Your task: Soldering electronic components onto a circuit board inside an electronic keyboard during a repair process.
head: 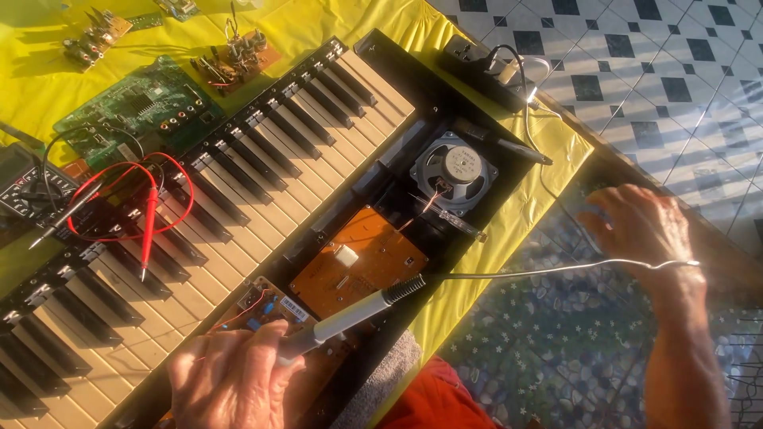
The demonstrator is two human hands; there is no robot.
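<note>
My left hand (230, 381) is at the bottom left, closed around the pale grey handle of a soldering iron (350, 318). The iron's tip is hidden under that hand, close to a small circuit board (270, 304) inside an opened electronic keyboard (262, 159). From the handle's black ribbed end a thin cord (540, 272) runs right and lies across my right wrist. My right hand (640, 226) hovers with fingers spread over the table's right edge and holds nothing.
A round speaker (455, 171) and a brown board (358, 262) sit in the keyboard's open case. A red probe (148, 230) with red leads lies on the keys beside a multimeter (20, 187). A green circuit board (139, 111) lies on yellow cloth (48, 87). A black adapter (477, 63) sits near the tiled floor (636, 71).
</note>
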